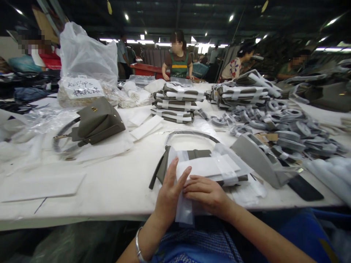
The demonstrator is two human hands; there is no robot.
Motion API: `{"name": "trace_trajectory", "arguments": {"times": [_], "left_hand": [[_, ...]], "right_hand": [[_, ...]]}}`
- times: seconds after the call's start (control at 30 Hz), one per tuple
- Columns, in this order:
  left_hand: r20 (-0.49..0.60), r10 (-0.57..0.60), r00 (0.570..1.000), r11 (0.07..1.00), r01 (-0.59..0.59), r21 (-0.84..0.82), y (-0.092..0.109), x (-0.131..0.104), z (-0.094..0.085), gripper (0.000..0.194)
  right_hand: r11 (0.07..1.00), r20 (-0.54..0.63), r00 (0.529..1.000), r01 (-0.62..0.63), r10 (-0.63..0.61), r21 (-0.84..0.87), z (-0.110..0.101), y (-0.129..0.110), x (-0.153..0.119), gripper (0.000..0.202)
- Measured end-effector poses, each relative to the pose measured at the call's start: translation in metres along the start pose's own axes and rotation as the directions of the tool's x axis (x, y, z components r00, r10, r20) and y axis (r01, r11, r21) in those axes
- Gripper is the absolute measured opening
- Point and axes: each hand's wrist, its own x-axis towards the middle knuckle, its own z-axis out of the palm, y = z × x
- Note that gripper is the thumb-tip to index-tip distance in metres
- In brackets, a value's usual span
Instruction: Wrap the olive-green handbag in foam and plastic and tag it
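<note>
A dark grey-brown handbag [201, 154] lies in front of me, with its covered handle [189, 134] arched away from me. White padding [208, 166] and clear plastic wrap cover much of it. A translucent strip [185, 212] hangs from the bag over the table's front edge. At the bag's near left side, my left hand [168, 190] is upright against the strip, its fingers apart. My right hand [205, 191] has its fingers together on the strip, fingertips close to my left hand; its thumb is hidden.
Another handbag [98, 122] sits at the left, beyond a white sheet [46, 186]. Wrapped stacks [178, 102] stand behind. Coiled grey straps [290, 135], a grey bag piece [257, 160] and a black phone-like slab [305, 187] lie right. A person [178, 62] stands across the table.
</note>
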Motion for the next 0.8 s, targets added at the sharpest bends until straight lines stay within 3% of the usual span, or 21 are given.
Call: {"name": "trace_trajectory", "arguments": {"times": [0.1, 0.17, 0.23, 0.33, 0.43, 0.5, 0.57, 0.67, 0.8], "left_hand": [[0.101, 0.116, 0.988, 0.993, -0.113, -0.039, -0.003, -0.002, -0.001, 0.046], [0.132, 0.173, 0.976, 0.985, -0.169, -0.04, -0.005, -0.004, -0.001, 0.042], [0.117, 0.184, 0.976, 0.983, -0.183, -0.016, -0.005, -0.006, 0.0, 0.041], [0.095, 0.197, 0.976, 0.979, -0.2, 0.027, -0.004, -0.007, 0.0, 0.043], [0.118, 0.208, 0.971, 0.974, -0.217, 0.065, -0.004, -0.006, 0.0, 0.046], [0.116, 0.218, 0.969, 0.971, -0.228, 0.079, -0.004, -0.005, -0.001, 0.048], [0.098, 0.231, 0.968, 0.967, -0.24, 0.087, -0.004, -0.005, 0.0, 0.047], [0.075, 0.23, 0.97, 0.968, -0.236, 0.086, -0.005, -0.005, 0.002, 0.045], [0.069, 0.211, 0.975, 0.97, -0.217, 0.111, -0.006, -0.006, 0.006, 0.044]], "right_hand": [[0.998, 0.033, 0.999, 0.028, -0.027, -0.051, -0.001, -0.009, -0.006, 0.027], [1.0, 0.115, 0.993, -0.012, 0.014, -0.023, -0.01, -0.017, -0.004, 0.024], [0.995, 0.123, 0.988, -0.089, 0.092, -0.033, -0.023, -0.018, 0.004, 0.023], [0.937, -0.009, 0.961, -0.271, 0.276, -0.222, -0.037, 0.002, 0.027, 0.027], [0.777, 0.087, 0.853, -0.42, 0.514, -0.469, -0.038, 0.043, 0.055, 0.036], [0.738, 0.236, 0.768, -0.408, 0.596, -0.537, -0.034, 0.069, 0.07, 0.037], [0.761, 0.349, 0.723, -0.371, 0.596, -0.531, -0.027, 0.087, 0.081, 0.033], [0.798, 0.446, 0.695, -0.319, 0.563, -0.511, -0.016, 0.096, 0.093, 0.03], [0.805, 0.487, 0.676, -0.285, 0.554, -0.52, -0.003, 0.091, 0.107, 0.03]]}}
